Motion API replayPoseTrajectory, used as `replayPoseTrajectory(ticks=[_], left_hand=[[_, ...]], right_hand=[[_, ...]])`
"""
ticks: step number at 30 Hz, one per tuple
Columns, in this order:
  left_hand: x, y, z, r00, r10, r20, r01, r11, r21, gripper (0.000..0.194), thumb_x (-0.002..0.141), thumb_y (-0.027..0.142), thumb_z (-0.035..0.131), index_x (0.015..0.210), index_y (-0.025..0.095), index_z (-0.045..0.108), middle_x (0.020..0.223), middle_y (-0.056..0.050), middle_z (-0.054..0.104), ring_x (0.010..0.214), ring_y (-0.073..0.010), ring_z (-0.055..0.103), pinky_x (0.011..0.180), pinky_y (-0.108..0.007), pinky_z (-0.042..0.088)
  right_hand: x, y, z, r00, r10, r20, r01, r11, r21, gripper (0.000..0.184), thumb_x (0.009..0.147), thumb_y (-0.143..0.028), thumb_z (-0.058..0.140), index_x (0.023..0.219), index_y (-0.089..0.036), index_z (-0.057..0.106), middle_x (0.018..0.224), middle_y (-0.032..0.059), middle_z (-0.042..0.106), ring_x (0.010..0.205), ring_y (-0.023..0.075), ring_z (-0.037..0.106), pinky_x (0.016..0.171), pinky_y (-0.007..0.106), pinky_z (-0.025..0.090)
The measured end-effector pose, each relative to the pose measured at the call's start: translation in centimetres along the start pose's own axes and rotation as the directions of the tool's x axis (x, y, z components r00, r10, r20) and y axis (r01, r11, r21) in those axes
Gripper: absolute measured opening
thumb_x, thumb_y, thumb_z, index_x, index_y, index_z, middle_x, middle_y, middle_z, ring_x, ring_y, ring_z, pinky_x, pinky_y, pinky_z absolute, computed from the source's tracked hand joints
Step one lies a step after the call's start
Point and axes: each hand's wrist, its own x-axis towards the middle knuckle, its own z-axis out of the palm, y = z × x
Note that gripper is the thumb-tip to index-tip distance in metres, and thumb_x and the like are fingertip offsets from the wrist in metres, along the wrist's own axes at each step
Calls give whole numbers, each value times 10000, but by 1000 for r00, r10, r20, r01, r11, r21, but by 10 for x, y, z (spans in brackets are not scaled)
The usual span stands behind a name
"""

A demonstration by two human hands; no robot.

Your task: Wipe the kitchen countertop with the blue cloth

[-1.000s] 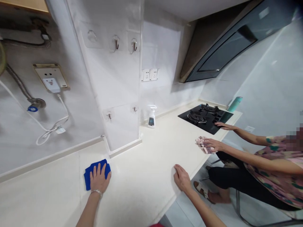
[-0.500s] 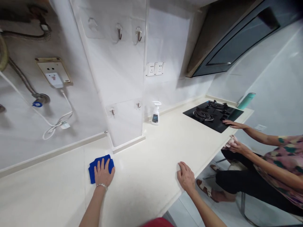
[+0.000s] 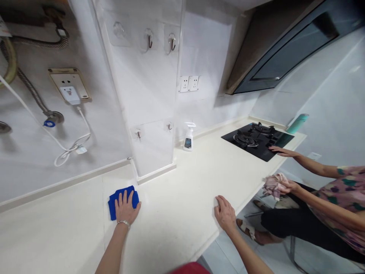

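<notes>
My left hand (image 3: pixel 126 211) lies flat with spread fingers on a folded blue cloth (image 3: pixel 115 201). Part of that cloth is hidden beneath the palm. Under both is the pale countertop (image 3: pixel 176 213). Toward the counter's front edge, my right hand (image 3: pixel 225 214) rests palm down on the bare surface, its fingers loosely extended and nothing visible in it. A white spray bottle (image 3: pixel 188 141) stands upright against the back wall, apart from both hands.
At the right sits another person, one hand (image 3: pixel 278 150) by the black gas hob (image 3: pixel 259 139), the other holding a pinkish cloth (image 3: pixel 273 186) at the counter edge. A teal cylinder (image 3: pixel 298 123) stands beyond the hob. A wall pillar (image 3: pixel 152 152) juts onto the counter; a range hood (image 3: pixel 285 57) hangs above.
The other person's pinkish cloth has come up and left at the counter edge. My hands keep their places on the cloth and counter; the view has shifted slightly.
</notes>
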Motion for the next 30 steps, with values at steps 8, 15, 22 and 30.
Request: replayPoseTrajectory(ticks=[8,15,22,30], left_hand=[[16,-3,8,1000,-16,-20,17,999,48,716,894,439,427,1511,104,287,1596,-152,335,1491,-369,221,1221,-569,164],[49,-9,16,1000,-25,14,24,996,90,622,931,362,347,1509,136,300,1608,-92,323,1494,-347,222,1223,-566,170],[97,1,18,996,-73,42,71,996,50,590,940,352,332,1504,180,322,1610,-67,322,1500,-323,220,1229,-550,165],[157,-6,24,996,-40,78,37,999,41,572,939,314,298,1499,206,344,1612,-38,328,1504,-297,212,1230,-531,167]], right_hand=[[-2,1,-2,999,19,26,-19,1000,8,435,878,-247,376,1267,-192,562,1315,124,587,1218,277,541,999,474,462],[-1,0,-7,995,41,86,-39,999,-29,437,896,-273,356,1274,-182,554,1337,123,579,1222,279,539,1002,478,463],[-2,0,-8,994,52,93,-51,999,-12,436,882,-277,373,1276,-203,545,1330,114,584,1210,284,555,1005,483,470],[-2,4,-8,990,60,127,-61,998,4,450,879,-291,400,1307,-236,528,1319,107,588,1192,306,571,995,508,479]])
